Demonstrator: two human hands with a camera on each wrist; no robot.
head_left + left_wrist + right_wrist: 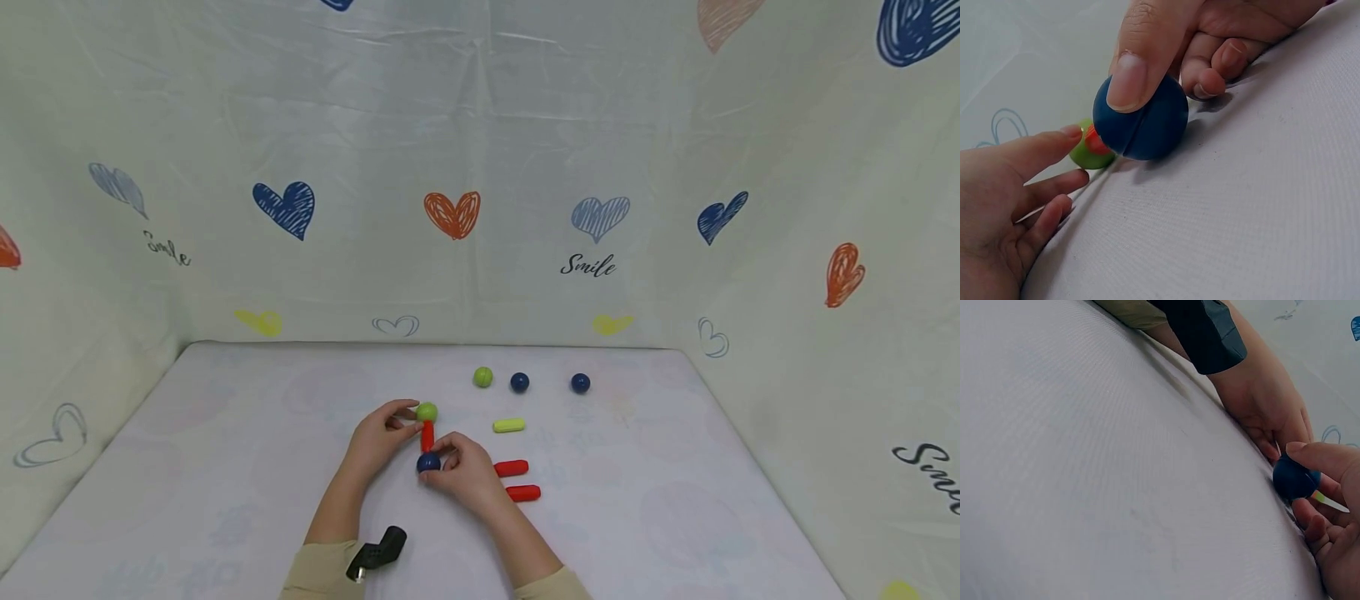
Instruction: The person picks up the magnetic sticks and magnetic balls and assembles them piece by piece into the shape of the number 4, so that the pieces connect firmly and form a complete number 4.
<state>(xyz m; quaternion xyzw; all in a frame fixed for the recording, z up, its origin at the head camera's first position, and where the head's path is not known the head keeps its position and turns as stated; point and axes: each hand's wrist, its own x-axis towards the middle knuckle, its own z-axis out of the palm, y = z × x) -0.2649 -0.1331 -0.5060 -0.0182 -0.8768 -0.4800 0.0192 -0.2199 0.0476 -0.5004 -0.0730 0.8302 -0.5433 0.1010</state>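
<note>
Two hands of ours are busy. Our right hand (463,475) pinches the blue ball (429,462) between thumb and fingers, at the near end of the red stick (427,436). Our left hand (378,442) holds the green ball (427,412) at the far end, thumb and finger bent to its side. All of this is low at the white table (637,467). We think the balls are light and hard, and so smooth they might roll or slip. It seems best to grab each by its round sides, clear of the stick.

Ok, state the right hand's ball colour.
The ball is dark blue, clearest in the left wrist view.
</note>
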